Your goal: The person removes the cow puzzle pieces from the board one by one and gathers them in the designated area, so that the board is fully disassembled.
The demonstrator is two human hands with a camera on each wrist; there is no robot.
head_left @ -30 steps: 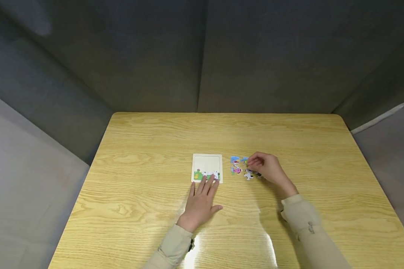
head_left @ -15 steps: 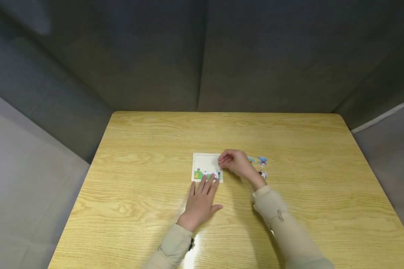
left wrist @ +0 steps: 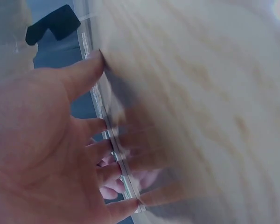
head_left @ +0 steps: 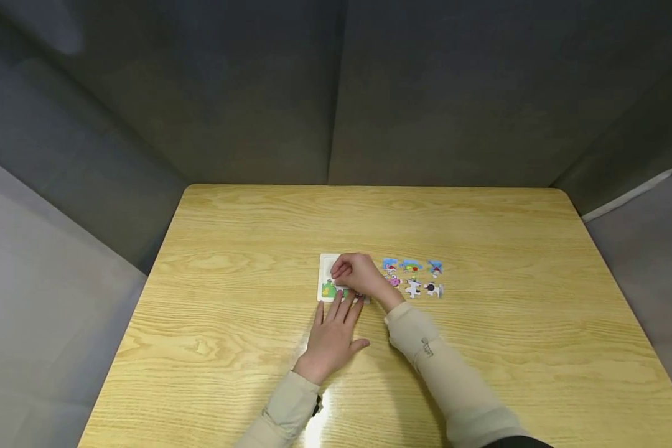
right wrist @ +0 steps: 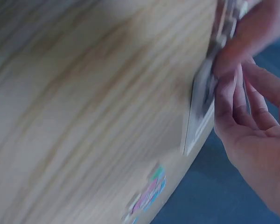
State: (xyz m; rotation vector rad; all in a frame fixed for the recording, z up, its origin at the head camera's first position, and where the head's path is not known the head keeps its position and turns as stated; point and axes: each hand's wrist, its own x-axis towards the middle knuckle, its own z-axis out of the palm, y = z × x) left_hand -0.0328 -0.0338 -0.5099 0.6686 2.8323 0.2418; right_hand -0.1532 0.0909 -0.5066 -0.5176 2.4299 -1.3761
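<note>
A white jigsaw tray [head_left: 321,277] lies on the table, with green pieces [head_left: 328,290] along its near side. My left hand [head_left: 331,342] lies palm down with straight, spread fingers, the fingertips on the tray's near edge. Over the tray, my right hand [head_left: 361,275] pinches a small pale jigsaw piece [head_left: 341,287] between thumb and fingers, mostly hidden by them. Its forefinger and thumb come together close over the tray [right wrist: 192,133] in the right wrist view. In the left wrist view the left hand [left wrist: 51,149] has its fingertips at the tray.
Several loose jigsaw pieces lie in two rows right of the tray, among them a windmill piece [head_left: 435,267], a white piece [head_left: 413,288] and a pink one [head_left: 394,282]. The wooden table [head_left: 229,249] is backed by dark grey curtains [head_left: 257,93].
My right hand has moved left from the loose pieces to over the tray, uncovering those pieces. My left hand has stayed in place at the tray's near edge.
</note>
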